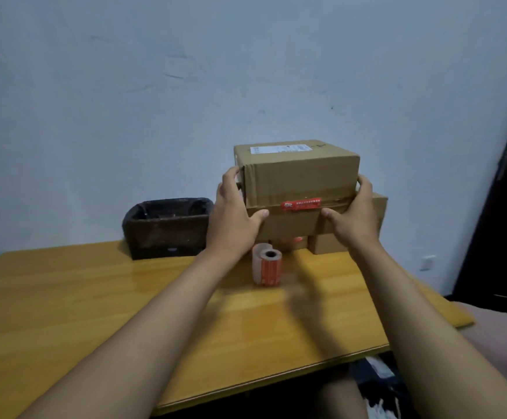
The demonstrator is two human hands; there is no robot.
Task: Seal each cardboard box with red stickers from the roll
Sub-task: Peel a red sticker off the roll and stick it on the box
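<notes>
Boxes (349, 234) behind the lifted cardboard box (299, 176) are mostly hidden. Left hand (235, 214) and right hand (353, 211) clasp that box's sides, fingers wrapped behind, thumbs pressing its front either side of the red sticker (301, 204) (print unreadable). Sticker roll (267, 264) lies below the hands on the tabletop (95, 297), whose near edge lies open.
</notes>
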